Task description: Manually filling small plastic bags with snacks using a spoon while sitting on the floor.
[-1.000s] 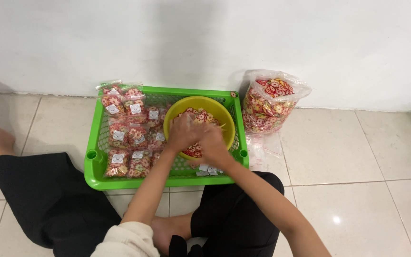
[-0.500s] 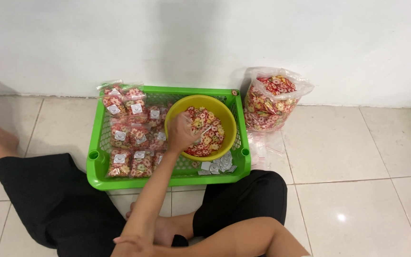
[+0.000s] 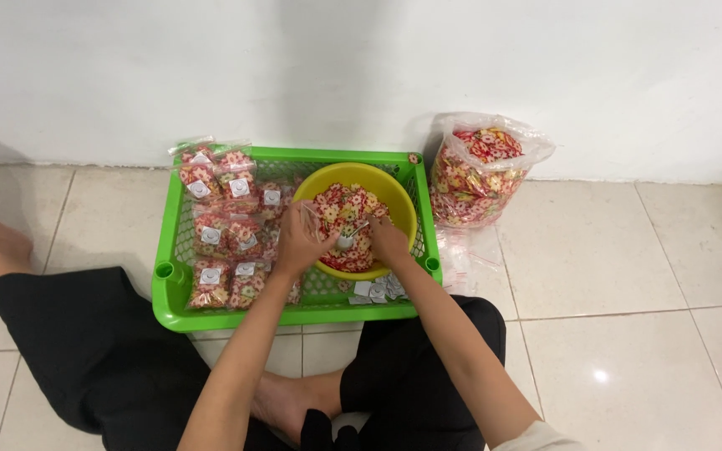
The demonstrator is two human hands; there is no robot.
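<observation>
Sweets (image 3: 346, 219), small red-and-yellow wrapped pieces, fill a yellow bowl (image 3: 394, 190) that sits in the right half of a green plastic basket (image 3: 169, 288) on the tiled floor (image 3: 612, 276). Both forearms reach forward from the lap of a person sitting cross-legged, elbows bent, and meet over the bowl's near side. The left hand (image 3: 301, 242) is curled at the bowl's left rim, its fingers pinching what looks like a small clear bag held open above the sweets. The right hand (image 3: 388, 240) lies just beside it over the bowl's near edge, fingers closed on the handle of a small metal spoon (image 3: 349, 240) whose tip rests in the sweets; the two hands are near each other but apart. Filled packets (image 3: 221, 238) with white labels are stacked in the basket's left half, and a few loose white labels (image 3: 376, 290) lie on its mesh beneath the right wrist. A large clear sack (image 3: 478, 171) of the same sweets stands against the wall to the basket's right.
</observation>
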